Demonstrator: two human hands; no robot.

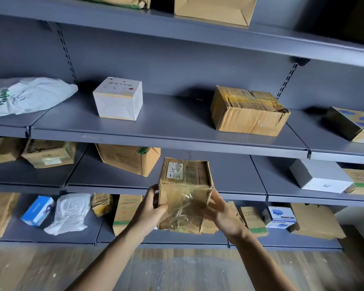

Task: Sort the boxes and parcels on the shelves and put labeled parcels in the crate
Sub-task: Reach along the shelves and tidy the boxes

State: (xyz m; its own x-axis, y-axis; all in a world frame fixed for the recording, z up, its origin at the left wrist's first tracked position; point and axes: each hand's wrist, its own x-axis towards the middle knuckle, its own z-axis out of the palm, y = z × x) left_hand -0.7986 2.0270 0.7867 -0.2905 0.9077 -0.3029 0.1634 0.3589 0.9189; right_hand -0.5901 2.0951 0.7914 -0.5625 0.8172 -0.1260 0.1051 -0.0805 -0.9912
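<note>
Taped cardboard box [185,185] (white label on top) between left hand [151,208] and right hand [223,217]

You are holding a worn, tape-wrapped brown cardboard box [185,192] between your left hand [153,206] and right hand [221,213], tilted, its white handwritten label [174,171] showing on the top face. On the shelf [177,118] above it, a white plastic parcel [25,95], a white box [118,99], a battered brown box [248,111] and a dark box [351,124] are sitting well apart
</note>
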